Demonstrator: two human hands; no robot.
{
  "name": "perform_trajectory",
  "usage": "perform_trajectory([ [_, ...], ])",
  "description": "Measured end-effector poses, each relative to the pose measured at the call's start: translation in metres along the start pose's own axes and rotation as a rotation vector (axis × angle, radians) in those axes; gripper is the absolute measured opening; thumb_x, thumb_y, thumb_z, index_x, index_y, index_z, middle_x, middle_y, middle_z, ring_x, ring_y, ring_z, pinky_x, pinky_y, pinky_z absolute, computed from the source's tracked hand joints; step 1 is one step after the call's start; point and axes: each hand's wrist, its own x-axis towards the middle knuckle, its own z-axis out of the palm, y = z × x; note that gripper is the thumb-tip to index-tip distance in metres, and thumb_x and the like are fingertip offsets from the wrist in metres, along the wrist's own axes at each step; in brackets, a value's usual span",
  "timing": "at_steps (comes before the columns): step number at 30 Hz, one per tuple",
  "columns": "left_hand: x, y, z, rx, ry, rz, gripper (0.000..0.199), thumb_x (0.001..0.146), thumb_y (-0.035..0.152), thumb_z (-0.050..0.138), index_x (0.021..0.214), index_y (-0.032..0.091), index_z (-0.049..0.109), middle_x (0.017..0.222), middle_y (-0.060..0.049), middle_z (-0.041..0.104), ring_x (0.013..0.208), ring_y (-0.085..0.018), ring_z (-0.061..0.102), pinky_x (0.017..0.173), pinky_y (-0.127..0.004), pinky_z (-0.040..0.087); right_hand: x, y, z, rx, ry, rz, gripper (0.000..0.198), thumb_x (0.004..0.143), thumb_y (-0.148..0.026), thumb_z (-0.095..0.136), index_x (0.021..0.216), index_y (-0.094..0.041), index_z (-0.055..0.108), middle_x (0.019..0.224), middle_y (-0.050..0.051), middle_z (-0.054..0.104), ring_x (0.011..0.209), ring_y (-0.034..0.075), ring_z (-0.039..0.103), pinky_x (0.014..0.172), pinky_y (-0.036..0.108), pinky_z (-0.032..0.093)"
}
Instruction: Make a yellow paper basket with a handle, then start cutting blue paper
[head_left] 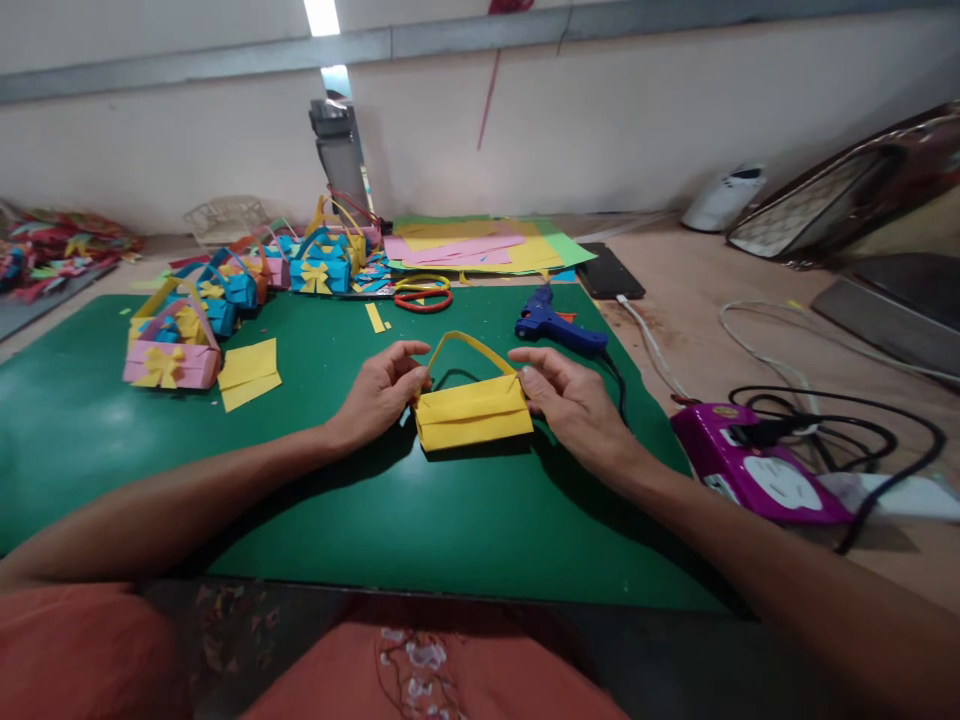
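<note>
In the middle of the green mat sits a small yellow paper handbag [474,412], its front flap folded down and a yellow strip handle [472,345] arching over the top. My left hand [380,392] pinches its left end where the handle comes down. At the opposite end, my right hand [574,395] grips the top corner between thumb and fingers. The bag's underside and back cannot be seen. A blue glue gun [559,322] lies just beyond my right hand.
Finished paper bags with bows [172,365] stand at the left, beside folded yellow paper [250,375]. Red-handled scissors [424,297] and coloured sheets [480,243] lie behind. Right of the green mat [360,520] are a phone [611,270] and a purple power socket [757,465] with looping cables.
</note>
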Motion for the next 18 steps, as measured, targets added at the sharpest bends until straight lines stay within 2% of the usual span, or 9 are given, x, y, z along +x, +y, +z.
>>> perform_trajectory([
  [4, 0.004, -0.005, -0.003, 0.067, 0.053, 0.051, 0.024, 0.082, 0.023, 0.049, 0.103, 0.011, 0.051, 0.074, 0.001, 0.054, 0.060, -0.007, 0.048, 0.059, -0.021, 0.042, 0.000, 0.002, -0.001, -0.017, 0.020, -0.041, 0.030, 0.085, -0.041, 0.047, 0.102, -0.018, 0.055, 0.092, 0.007, 0.064, 0.084, 0.017, 0.062, 0.064, 0.031, 0.053],
  [7, 0.006, -0.007, -0.006, 0.173, 0.103, 0.112, 0.026, 0.083, 0.026, 0.047, 0.104, 0.011, 0.053, 0.088, -0.004, 0.059, 0.074, -0.011, 0.054, 0.069, -0.025, 0.045, 0.000, 0.004, -0.002, -0.071, 0.039, -0.077, 0.030, 0.086, -0.040, 0.045, 0.102, -0.017, 0.055, 0.097, 0.009, 0.064, 0.088, 0.018, 0.062, 0.068, 0.034, 0.053],
  [11, -0.001, -0.006, -0.009, 0.381, 0.147, 0.297, 0.028, 0.086, 0.028, 0.042, 0.108, 0.013, 0.053, 0.099, -0.008, 0.060, 0.090, -0.016, 0.056, 0.075, -0.029, 0.046, 0.001, 0.006, -0.004, -0.110, 0.039, -0.137, 0.027, 0.087, -0.037, 0.044, 0.103, -0.018, 0.055, 0.098, 0.009, 0.064, 0.094, 0.019, 0.061, 0.074, 0.037, 0.053],
  [14, -0.012, -0.005, -0.012, 0.600, 0.043, 0.593, 0.035, 0.084, 0.032, 0.047, 0.116, 0.016, 0.049, 0.107, -0.010, 0.059, 0.099, -0.021, 0.052, 0.084, -0.036, 0.045, -0.001, 0.004, -0.006, -0.211, 0.030, -0.196, 0.029, 0.084, -0.034, 0.050, 0.107, -0.019, 0.054, 0.103, 0.009, 0.064, 0.097, 0.020, 0.061, 0.080, 0.039, 0.051],
  [16, -0.019, -0.006, -0.013, 0.740, -0.072, 0.775, 0.051, 0.079, 0.039, 0.055, 0.123, 0.016, 0.043, 0.113, -0.013, 0.058, 0.107, -0.025, 0.048, 0.092, -0.043, 0.041, -0.003, 0.001, -0.006, -0.353, -0.005, -0.265, 0.034, 0.080, -0.032, 0.056, 0.111, -0.019, 0.053, 0.108, 0.010, 0.063, 0.101, 0.022, 0.059, 0.086, 0.042, 0.048],
  [18, -0.023, -0.010, -0.013, 0.848, -0.144, 0.865, 0.067, 0.075, 0.045, 0.060, 0.129, 0.015, 0.036, 0.119, -0.015, 0.055, 0.114, -0.029, 0.043, 0.096, -0.047, 0.038, -0.006, -0.003, -0.007, -0.521, -0.077, -0.360, 0.042, 0.076, -0.031, 0.062, 0.114, -0.018, 0.051, 0.114, 0.011, 0.061, 0.108, 0.025, 0.055, 0.090, 0.046, 0.043],
])
